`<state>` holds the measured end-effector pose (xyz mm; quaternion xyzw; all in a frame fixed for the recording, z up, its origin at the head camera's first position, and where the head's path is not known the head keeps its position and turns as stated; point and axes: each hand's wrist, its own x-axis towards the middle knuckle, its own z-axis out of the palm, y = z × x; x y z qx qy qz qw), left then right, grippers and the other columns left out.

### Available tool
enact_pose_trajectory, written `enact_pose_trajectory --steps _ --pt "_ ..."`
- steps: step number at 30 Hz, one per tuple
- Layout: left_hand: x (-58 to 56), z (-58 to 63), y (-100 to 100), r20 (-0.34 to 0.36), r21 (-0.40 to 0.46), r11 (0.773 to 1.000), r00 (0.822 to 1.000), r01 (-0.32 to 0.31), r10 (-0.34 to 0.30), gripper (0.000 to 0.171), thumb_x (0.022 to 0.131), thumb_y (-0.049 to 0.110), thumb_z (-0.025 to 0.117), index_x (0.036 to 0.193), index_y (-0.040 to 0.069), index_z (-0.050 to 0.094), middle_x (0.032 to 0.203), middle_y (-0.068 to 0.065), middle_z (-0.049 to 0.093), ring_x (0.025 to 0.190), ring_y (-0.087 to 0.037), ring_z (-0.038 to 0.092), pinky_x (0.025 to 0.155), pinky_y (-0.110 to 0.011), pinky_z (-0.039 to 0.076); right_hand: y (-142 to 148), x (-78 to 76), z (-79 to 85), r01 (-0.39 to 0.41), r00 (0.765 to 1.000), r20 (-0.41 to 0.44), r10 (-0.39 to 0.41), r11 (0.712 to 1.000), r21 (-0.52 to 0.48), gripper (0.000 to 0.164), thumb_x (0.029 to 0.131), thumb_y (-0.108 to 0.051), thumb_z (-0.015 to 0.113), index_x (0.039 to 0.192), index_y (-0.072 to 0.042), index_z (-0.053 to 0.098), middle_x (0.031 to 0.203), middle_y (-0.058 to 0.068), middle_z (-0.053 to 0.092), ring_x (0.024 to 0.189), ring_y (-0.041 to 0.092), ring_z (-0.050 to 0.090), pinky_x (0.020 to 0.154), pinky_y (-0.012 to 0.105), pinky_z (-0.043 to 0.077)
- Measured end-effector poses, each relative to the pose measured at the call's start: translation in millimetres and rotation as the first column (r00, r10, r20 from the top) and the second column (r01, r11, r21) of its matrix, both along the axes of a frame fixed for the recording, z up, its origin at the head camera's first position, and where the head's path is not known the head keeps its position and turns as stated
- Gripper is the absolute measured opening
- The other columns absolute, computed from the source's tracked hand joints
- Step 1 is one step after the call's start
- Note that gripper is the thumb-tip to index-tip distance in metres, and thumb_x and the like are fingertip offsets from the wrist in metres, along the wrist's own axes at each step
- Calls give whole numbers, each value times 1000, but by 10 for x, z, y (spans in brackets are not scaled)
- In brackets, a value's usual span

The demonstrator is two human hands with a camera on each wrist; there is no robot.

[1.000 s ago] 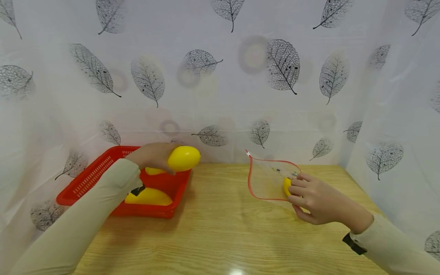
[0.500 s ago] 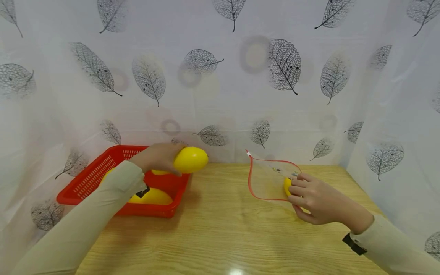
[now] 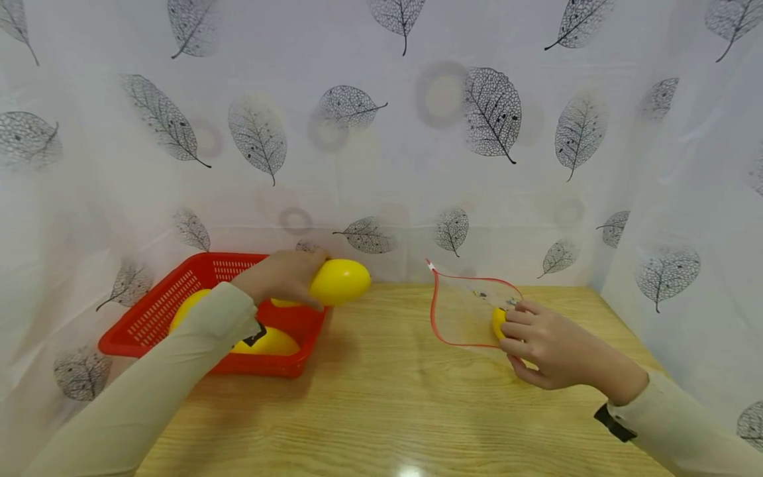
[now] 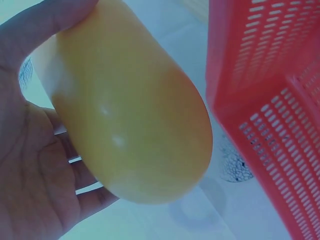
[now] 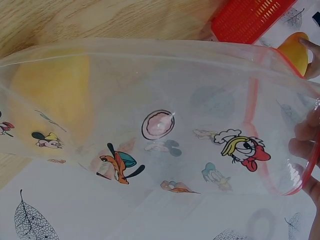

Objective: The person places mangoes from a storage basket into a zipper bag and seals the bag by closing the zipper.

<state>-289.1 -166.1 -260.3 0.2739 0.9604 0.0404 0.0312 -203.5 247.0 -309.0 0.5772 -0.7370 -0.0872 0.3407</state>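
My left hand (image 3: 286,275) grips a smooth yellow mango (image 3: 342,281) by one end, just above the red basket's (image 3: 256,366) right rim. In the left wrist view the thumb and fingers curl round the mango (image 4: 130,115), apart from the basket wall. On the right, my right hand (image 3: 551,350) holds the edge of a clear zip bag (image 3: 461,308) with a red-trimmed, gaping mouth. Cartoon figures are printed on the bag (image 5: 200,120) in the right wrist view. Another yellow mango (image 5: 50,95) lies inside, at the far end from the mouth.
More yellow mangoes (image 3: 277,341) lie in the basket, partly hidden by the left arm. The wooden table (image 3: 381,397) spans between basket and bag. A white leaf-print curtain (image 3: 393,172) stands behind and at both sides.
My left hand has carried the mango rightward and slightly down, from over the basket to beyond its right rim. The right hand and the bag have stayed in place.
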Motion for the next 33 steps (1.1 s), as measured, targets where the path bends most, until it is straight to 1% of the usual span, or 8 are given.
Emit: enact_pose_trajectory --steps 6,10,14,21,28,33 --pt "83 -21 106 -36 2 998 997 66 -66 81 65 44 80 129 14 41 111 -3 63 93 -21 58 90 -45 49 3 9 -8 0 1000 2 0 1000 1 36 95 -26 28 72 -17 56 71 -4 51 69 14 42 68 32 37" --pt "139 -14 190 -80 -11 992 989 122 -123 80 67 47 78 129 12 42 113 -4 62 94 -21 59 90 -44 49 4 10 -8 3 1000 7 -3 1000 -1 36 95 -27 28 73 -17 55 71 -4 51 69 14 43 69 33 37" --pt "169 -13 260 -107 -26 987 981 158 -159 81 68 49 77 130 10 42 114 -4 61 95 -21 59 91 -43 49 2 7 -5 -2 1000 9 2 1000 -3 36 95 -27 29 72 -17 55 71 -4 51 69 14 43 68 33 36" --pt "201 -25 341 -126 -9 982 974 190 -189 80 68 49 77 129 10 42 114 -4 60 96 -21 57 92 -43 48 2 -5 -6 -17 1000 4 17 1000 -3 35 95 -26 29 72 -17 54 70 -4 49 67 14 41 68 32 35" --pt "207 -58 421 -162 2 970 957 243 -239 76 67 49 77 124 10 44 114 -3 58 97 -21 55 91 -40 48 5 -13 -8 -30 1000 0 30 999 -10 34 95 -25 30 71 -16 53 68 -4 48 66 13 39 68 31 34" --pt "204 -84 501 -184 -8 962 945 275 -271 74 66 49 77 121 10 46 113 -3 57 98 -20 55 91 -39 48 6 -11 -8 -29 1000 -2 29 1000 -10 34 94 -25 29 71 -16 53 68 -4 47 66 13 38 68 31 33"
